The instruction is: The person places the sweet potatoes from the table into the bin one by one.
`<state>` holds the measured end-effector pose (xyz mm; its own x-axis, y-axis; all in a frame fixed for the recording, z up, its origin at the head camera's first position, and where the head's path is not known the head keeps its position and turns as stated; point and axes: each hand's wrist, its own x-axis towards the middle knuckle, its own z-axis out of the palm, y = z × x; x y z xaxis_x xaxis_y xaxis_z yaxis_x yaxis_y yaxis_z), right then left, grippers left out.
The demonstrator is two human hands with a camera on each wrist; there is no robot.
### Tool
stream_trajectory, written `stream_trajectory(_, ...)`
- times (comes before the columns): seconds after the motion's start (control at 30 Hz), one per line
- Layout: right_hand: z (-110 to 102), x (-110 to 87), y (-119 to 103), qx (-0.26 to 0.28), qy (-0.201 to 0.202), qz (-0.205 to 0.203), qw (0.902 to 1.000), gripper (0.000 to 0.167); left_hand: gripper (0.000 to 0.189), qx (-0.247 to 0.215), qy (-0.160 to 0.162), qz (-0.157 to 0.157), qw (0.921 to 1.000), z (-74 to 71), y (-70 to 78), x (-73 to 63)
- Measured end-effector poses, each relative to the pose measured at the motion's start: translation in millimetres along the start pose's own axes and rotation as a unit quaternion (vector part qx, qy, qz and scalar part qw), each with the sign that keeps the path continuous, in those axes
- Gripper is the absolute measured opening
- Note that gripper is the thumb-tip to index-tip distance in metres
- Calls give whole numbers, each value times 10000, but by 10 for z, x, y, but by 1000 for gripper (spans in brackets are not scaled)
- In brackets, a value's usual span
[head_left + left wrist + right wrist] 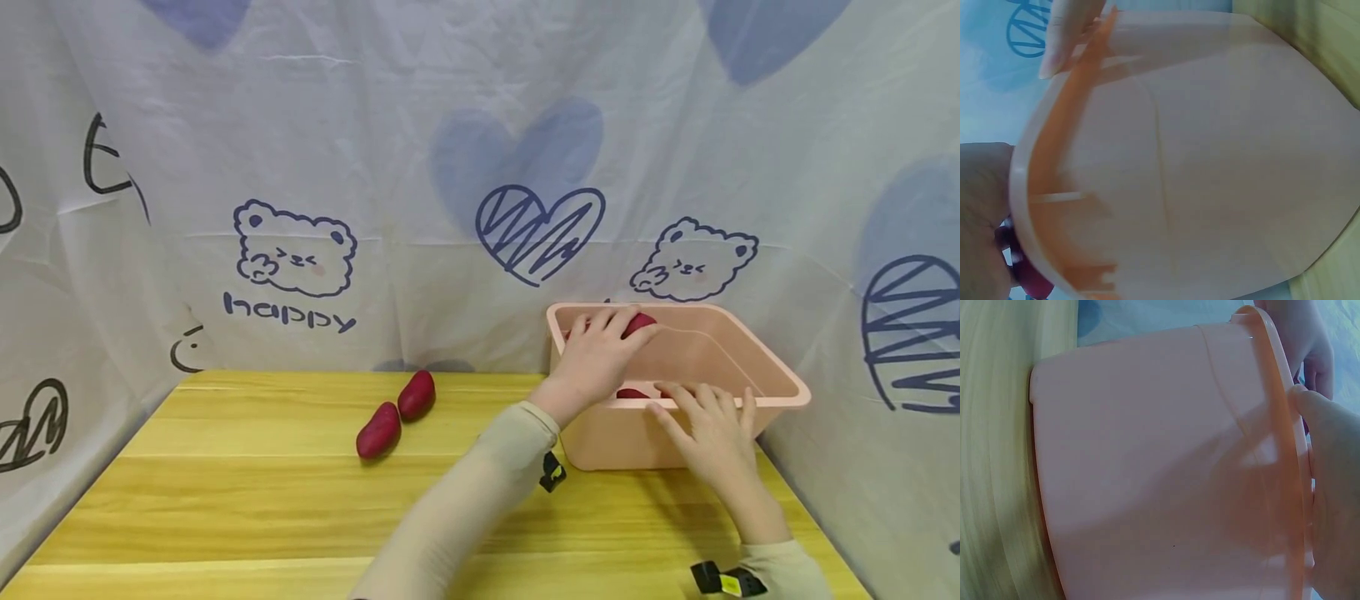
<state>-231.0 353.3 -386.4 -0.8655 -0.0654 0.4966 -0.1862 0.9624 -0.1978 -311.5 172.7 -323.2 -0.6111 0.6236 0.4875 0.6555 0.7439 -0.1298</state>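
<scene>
A pink plastic bin (682,433) stands toward the right end of the table. Inside its left part, my left hand (596,362) reaches over the rim and grips a dark red sweet potato (640,323), mostly covered by the fingers. In the left wrist view, the red sweet potato (1034,280) shows beneath the hand, beyond the rim. My right hand (712,429) lies across the near rim with fingers spread loosely inward and the thumb at the rim. Another sweet potato (633,393) is partly visible in the bin, beside the right fingertips.
Two more sweet potatoes (378,431) lie close together on the wooden table (247,500), left of the bin. A white cloth (405,167) printed with hearts and bears hangs behind and at both sides of the table.
</scene>
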Motion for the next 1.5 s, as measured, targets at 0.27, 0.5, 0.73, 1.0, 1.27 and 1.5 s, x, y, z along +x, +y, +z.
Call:
stream_trajectory(0.27,-1,0,-13,25,11,-27,10000,48,50,175,-102,-45,9998,129,31,65)
stream_trajectory(0.5,-17,-12,-9,33,7,-6,10000,49,52,13,-254,-98,9996,180,47,83)
stream_trajectory(0.73,-19,-25,-5,25,26,-9,10000,49,55,-217,-525,-62,9984,181,52,93)
stream_trajectory(1.0,-18,-28,1,22,44,7,10000,48,54,-219,-608,-18,9979,189,61,93)
stream_trajectory(1.27,-6,-19,2,6,40,-18,10000,47,54,-239,-610,-81,9978,207,51,98)
stream_trajectory(1.5,-5,-8,-5,33,46,-19,10000,47,54,-282,-672,-131,9973,194,30,99)
